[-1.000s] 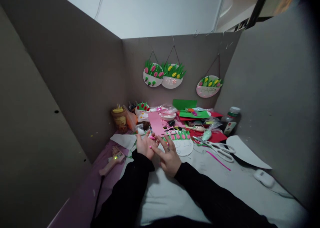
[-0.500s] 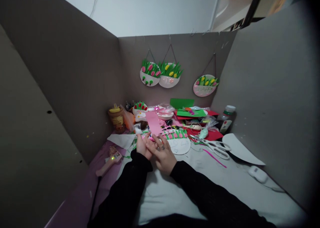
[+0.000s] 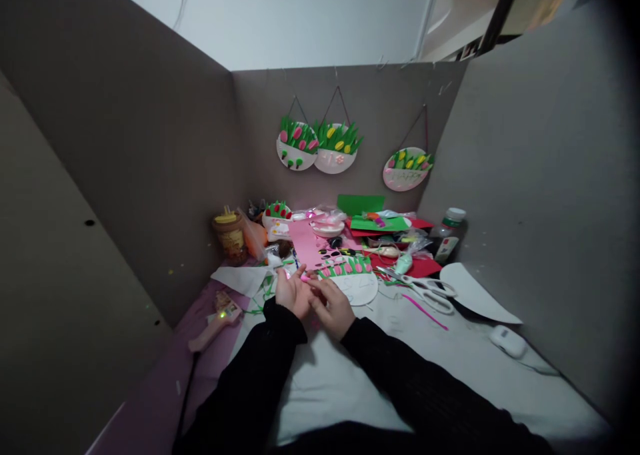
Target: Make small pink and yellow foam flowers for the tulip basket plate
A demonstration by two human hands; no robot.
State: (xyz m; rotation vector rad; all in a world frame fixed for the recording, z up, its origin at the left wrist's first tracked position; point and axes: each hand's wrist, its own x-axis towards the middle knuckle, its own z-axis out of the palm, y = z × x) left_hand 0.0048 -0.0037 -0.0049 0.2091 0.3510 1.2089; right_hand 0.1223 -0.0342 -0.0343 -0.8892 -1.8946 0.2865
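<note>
My left hand (image 3: 291,292) lies palm up, fingers stretched toward a pink foam sheet (image 3: 305,244). My right hand (image 3: 332,306) rests against it with curled fingers, pinching at the left palm; what it pinches is too small to make out. Just beyond the hands sits a white half-plate craft (image 3: 356,283) with green foam grass and pink tulips. Both sleeves are black.
A pink glue gun (image 3: 215,323) with a lit green light lies at left. White scissors (image 3: 425,288) and a pink strip lie at right, beside white paper (image 3: 473,293) and a bottle (image 3: 449,235). Foam scraps crowd the back; three finished crafts (image 3: 320,146) hang on the cardboard wall.
My right fingers have curled from spread to a pinch over the left palm, and both hands have drawn slightly closer together. The view has shifted a little.
</note>
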